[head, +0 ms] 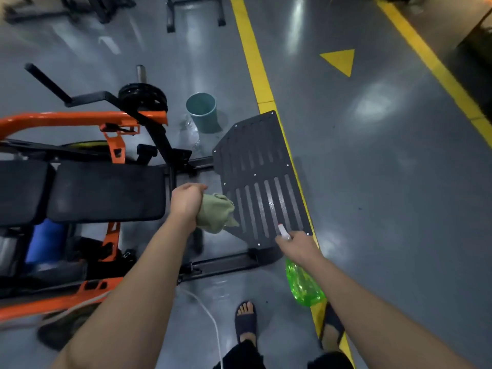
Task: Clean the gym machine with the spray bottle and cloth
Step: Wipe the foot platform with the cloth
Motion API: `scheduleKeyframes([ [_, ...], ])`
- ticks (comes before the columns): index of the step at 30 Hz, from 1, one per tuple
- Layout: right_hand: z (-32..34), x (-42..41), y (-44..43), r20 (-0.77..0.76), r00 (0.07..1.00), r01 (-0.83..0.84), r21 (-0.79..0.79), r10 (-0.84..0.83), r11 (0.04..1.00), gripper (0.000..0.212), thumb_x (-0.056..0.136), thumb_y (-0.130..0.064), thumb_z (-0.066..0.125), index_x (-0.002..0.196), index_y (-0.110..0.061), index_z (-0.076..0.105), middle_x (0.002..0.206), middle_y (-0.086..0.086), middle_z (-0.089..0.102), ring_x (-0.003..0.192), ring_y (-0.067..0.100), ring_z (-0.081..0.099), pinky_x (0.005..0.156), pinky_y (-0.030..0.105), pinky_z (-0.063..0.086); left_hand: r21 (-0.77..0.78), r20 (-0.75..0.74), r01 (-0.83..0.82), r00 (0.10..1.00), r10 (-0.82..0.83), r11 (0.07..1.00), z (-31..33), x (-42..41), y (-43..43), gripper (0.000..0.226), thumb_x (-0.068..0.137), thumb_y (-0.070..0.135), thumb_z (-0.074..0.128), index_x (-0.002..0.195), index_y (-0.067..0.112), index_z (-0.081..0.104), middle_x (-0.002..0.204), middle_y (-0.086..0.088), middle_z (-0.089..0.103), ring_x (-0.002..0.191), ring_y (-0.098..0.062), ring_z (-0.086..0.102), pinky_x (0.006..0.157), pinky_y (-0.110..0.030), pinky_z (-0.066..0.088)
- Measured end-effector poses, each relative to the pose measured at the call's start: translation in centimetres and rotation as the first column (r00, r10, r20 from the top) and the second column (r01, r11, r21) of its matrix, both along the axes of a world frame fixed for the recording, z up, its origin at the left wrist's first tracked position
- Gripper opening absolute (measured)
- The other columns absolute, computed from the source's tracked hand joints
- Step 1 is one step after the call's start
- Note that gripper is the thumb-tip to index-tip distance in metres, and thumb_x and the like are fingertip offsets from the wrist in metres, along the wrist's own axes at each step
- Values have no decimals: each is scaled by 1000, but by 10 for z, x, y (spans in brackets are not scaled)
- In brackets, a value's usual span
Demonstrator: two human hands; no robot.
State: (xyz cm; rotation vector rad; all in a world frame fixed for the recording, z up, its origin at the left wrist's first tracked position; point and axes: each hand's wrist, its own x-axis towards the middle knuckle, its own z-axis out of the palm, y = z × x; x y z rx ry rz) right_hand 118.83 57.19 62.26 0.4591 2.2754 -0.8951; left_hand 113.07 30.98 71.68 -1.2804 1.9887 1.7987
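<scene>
Left grip clutches cloth, right grip spray bottle, by footplate; floor seemingly wet.

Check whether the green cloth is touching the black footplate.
Cannot tell. In the head view the cloth, gripped by the left hand, overlaps the footplate at its left edge, but this single angle shows neither contact nor a gap.

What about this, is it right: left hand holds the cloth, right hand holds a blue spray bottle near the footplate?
Not quite: the head view shows the spray bottle is green, not blue. The left hand does hold the cloth, and the right hand holds the bottle near the footplate.
</scene>
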Motion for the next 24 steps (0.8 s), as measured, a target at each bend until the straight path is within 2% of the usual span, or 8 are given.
scheduleKeyframes([
  [2, -7, -18, 10, 43, 998, -42, -2, 42, 999, 32, 86, -43, 57, 68, -17, 61, 76, 4, 65, 74, 23, 62, 63, 30, 46, -29, 16, -36, 999, 36, 999, -7, 0, 5, 10, 90, 13, 66, 92, 15, 76, 96, -11, 71, 97, -32, 68, 87, -43, 57],
  [5, -13, -41, 26, 118, 972, -201, -34, 203, 979, 28, 89, -40, 60, 78, -14, 62, 74, 3, 66, 54, 9, 64, 48, 22, 42, -72, 42, -109, 993, 112, 991, -17, 3, 12, 11, 87, 16, 67, 93, 16, 77, 100, -12, 73, 100, -34, 68, 93, -49, 57],
  [6, -13, -48, 33, 127, 963, -233, -57, 239, 971, 29, 87, -41, 59, 82, -13, 63, 73, 2, 67, 50, 8, 65, 48, 21, 46, -87, 55, -144, 987, 150, 986, -16, 4, 17, 11, 87, 16, 68, 93, 15, 77, 101, -13, 73, 101, -35, 67, 94, -50, 57],
  [9, -16, -73, 63, 85, 949, -293, -112, 303, 950, 52, 70, -51, 48, 90, -10, 72, 75, 4, 73, 60, 20, 72, 68, 40, 62, -114, 72, -306, 946, 315, 945, -15, 7, 38, 12, 85, 17, 69, 93, 16, 77, 107, -14, 73, 104, -36, 67, 96, -51, 56],
  [13, 12, -114, 123, -11, 936, -350, -90, 351, 932, 43, 81, -43, 47, 106, -17, 71, 72, 4, 66, 64, 20, 66, 60, 30, 53, 44, 37, -504, 864, 503, 863, -1, -8, 100, 19, 86, 12, 62, 98, 8, 76, 104, -15, 73, 92, -35, 69, 79, -44, 58],
  [15, 30, -140, 151, -50, 923, -384, -63, 381, 921, 28, 87, -39, 50, 98, -21, 68, 80, 7, 67, 75, 27, 65, 68, 32, 53, 85, 5, -543, 838, 545, 835, 5, -24, 132, 20, 85, 9, 62, 100, 5, 75, 103, -15, 73, 87, -33, 70, 72, -41, 58],
  [19, 53, -201, 175, -160, 929, -346, -46, 335, 937, 29, 89, -36, 52, 72, -14, 59, 76, 9, 69, 71, 29, 71, 73, 39, 60, 27, -87, -565, 821, 565, 825, 16, -64, 180, 15, 90, 6, 62, 99, 9, 74, 93, -10, 69, 83, -28, 65, 71, -36, 54],
  [24, 70, -267, 159, -208, 904, -389, -35, 374, 921, 32, 81, -41, 43, 87, -17, 64, 77, 7, 64, 68, 27, 66, 68, 38, 56, -160, -128, -554, 832, 540, 817, 7, -95, 182, 7, 87, 18, 69, 91, 15, 74, 103, -10, 71, 98, -30, 63, 90, -46, 55],
])
